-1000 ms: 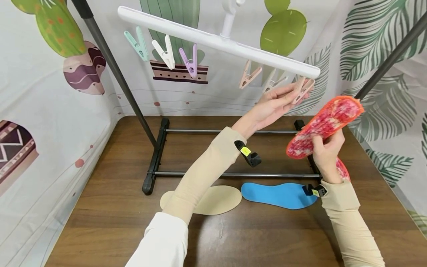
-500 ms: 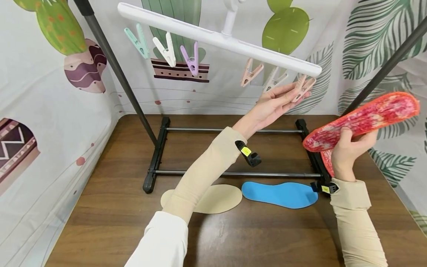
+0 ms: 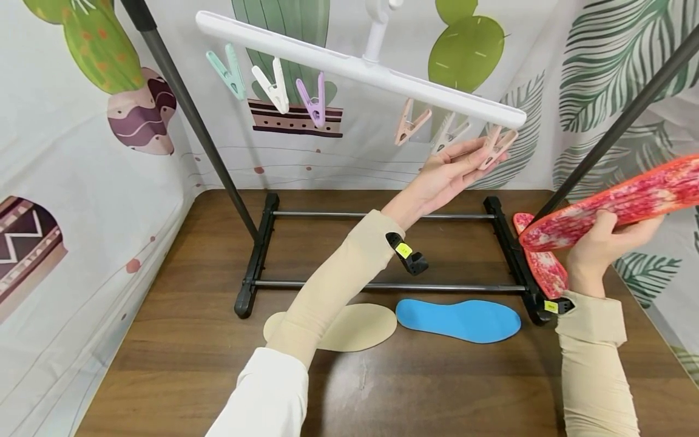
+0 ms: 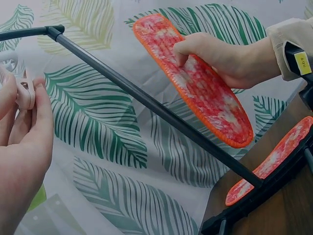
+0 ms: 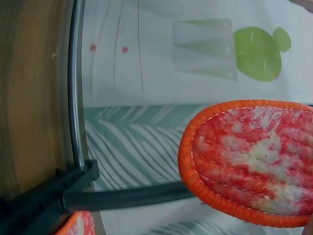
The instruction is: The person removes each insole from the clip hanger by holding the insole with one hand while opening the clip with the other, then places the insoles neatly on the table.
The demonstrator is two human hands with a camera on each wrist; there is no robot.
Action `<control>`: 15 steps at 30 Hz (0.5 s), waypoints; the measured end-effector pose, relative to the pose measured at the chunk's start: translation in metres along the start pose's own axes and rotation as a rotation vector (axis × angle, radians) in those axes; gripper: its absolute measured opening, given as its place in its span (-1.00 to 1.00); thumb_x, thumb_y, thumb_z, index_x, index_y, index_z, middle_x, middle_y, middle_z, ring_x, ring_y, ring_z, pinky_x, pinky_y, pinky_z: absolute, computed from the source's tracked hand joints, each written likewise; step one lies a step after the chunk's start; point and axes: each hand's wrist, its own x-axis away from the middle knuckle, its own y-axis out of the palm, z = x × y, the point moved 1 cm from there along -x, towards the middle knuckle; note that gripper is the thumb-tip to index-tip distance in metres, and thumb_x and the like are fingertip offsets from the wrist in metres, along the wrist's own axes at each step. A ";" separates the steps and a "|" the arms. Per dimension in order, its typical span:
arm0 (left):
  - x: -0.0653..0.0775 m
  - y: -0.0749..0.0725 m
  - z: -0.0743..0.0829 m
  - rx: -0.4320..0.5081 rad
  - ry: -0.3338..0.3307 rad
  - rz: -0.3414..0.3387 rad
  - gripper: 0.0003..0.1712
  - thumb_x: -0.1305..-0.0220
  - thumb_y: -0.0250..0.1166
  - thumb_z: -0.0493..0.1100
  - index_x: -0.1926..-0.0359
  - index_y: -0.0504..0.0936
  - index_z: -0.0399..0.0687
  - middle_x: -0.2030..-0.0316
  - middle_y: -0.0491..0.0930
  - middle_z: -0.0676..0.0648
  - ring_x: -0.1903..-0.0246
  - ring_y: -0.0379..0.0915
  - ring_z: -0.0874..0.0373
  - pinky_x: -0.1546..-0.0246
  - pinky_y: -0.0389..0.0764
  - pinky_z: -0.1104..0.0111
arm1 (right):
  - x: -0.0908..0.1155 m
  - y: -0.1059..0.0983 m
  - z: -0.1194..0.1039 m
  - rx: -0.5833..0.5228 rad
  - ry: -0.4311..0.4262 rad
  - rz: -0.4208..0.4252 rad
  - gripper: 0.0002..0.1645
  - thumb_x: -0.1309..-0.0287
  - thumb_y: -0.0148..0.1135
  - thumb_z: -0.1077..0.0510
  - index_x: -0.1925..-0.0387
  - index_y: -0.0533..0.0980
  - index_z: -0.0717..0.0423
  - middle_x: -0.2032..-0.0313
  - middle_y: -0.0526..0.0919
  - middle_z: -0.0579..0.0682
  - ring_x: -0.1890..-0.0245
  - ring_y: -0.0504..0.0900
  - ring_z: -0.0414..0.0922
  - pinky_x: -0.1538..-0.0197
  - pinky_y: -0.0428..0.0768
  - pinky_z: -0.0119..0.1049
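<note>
At the right end of the white hanger bar [image 3: 355, 65], my left hand [image 3: 445, 176] pinches a pale pink clothespin [image 3: 499, 149] between thumb and fingers. My right hand [image 3: 606, 249] grips a red and white insole [image 3: 644, 193] with an orange edge, its thumb across the near face. The insole is raised beside the right pole, and its far end runs out of the head view. In the left wrist view the whole insole [image 4: 195, 88] shows, tilted. A matching red insole [image 3: 546, 273] lies on the table by the rack's right foot, partly covered by the held one.
Several other clothespins, such as a purple one [image 3: 312, 103], hang from the bar. Slanting poles [image 3: 191, 115] rise from the black rack base [image 3: 253, 261]. A beige insole [image 3: 360, 328] and a blue insole [image 3: 459, 320] lie in front on the wooden table [image 3: 415, 388].
My right hand has carried the red insole to the right and turned it flatter, uncovering more of the one on the table. My left hand has stayed at the clothespin.
</note>
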 end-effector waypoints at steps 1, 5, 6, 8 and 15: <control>0.000 0.000 0.000 0.004 -0.003 -0.001 -0.51 -0.48 -0.14 -0.41 -0.38 0.20 -0.38 -0.37 0.25 -0.28 -0.37 0.17 -0.17 -0.41 0.25 0.21 | -0.003 -0.002 0.002 0.001 0.003 0.008 -0.15 -0.05 -0.24 0.45 -0.45 -0.04 0.32 -0.35 0.26 -0.02 -0.19 0.31 -0.25 -0.21 0.29 -0.51; -0.002 0.001 0.000 0.015 -0.002 0.009 -0.52 -0.48 -0.13 -0.40 -0.37 0.22 -0.37 -0.36 0.28 -0.29 -0.37 0.18 -0.17 -0.41 0.24 0.19 | -0.014 -0.011 0.007 -0.012 0.019 0.053 -0.13 -0.10 -0.16 0.44 -0.46 -0.14 0.37 -0.40 0.16 -0.01 -0.29 0.26 -0.32 -0.31 0.27 -0.54; -0.002 0.001 -0.001 0.022 -0.002 0.021 -0.52 -0.47 -0.12 -0.41 -0.37 0.23 -0.37 -0.35 0.29 -0.29 -0.36 0.19 -0.18 -0.41 0.25 0.19 | -0.016 -0.013 0.007 -0.016 0.018 0.061 -0.13 -0.10 -0.14 0.44 -0.46 -0.15 0.38 -0.40 0.15 0.00 -0.30 0.25 -0.32 -0.32 0.26 -0.54; -0.003 0.002 -0.001 0.033 0.002 0.041 -0.52 -0.46 -0.11 -0.42 -0.36 0.24 -0.37 -0.34 0.31 -0.30 -0.35 0.20 -0.19 -0.40 0.26 0.19 | -0.018 -0.016 0.007 -0.002 -0.011 0.058 -0.14 -0.10 -0.14 0.46 -0.44 -0.15 0.43 -0.41 0.13 0.04 -0.31 0.24 -0.30 -0.33 0.26 -0.52; -0.002 0.002 -0.001 0.047 0.001 0.066 -0.55 -0.45 -0.07 -0.43 -0.31 0.24 -0.44 -0.31 0.38 -0.26 -0.34 0.22 -0.21 -0.38 0.28 0.20 | -0.021 -0.025 0.006 0.127 -0.085 0.007 -0.24 -0.14 -0.17 0.45 -0.42 0.00 0.42 -0.37 0.24 0.01 -0.31 0.27 -0.26 -0.31 0.27 -0.49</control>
